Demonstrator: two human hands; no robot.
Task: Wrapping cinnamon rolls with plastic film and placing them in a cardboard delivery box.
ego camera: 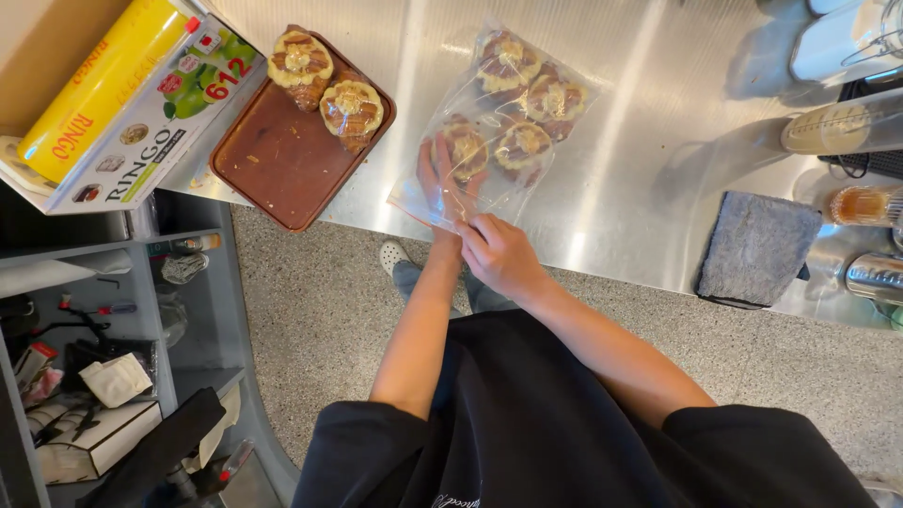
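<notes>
**Four pastries bagged, two left on the tray**

Head view: a clear plastic bag [494, 122] lies flat on the steel worktop [649, 113], its open mouth at the near edge. Four round pastries with pale cream centres sit inside it, two at the far end and two nearer the opening. The left hand [444, 183] reaches inside the bag through the mouth, fingers spread and flat beside the nearest pastry [466, 146]; it seems to touch it rather than grip it, though the film blurs the contact. The right hand [499, 252] is closed in a pinch on the near lip of the bag, holding the mouth up and open.

To the left, a brown tray [273, 165] rests on the worktop edge with two more pastries [324, 85] at its far corner, each apparently wrapped in film; the rest of the tray carries only crumbs. Judging by this, the bagging is about two thirds done, with those two left and the bag unsealed.

Further left lies a box of cling film [122, 103]. A grey cloth [757, 246] sits at the right.
</notes>
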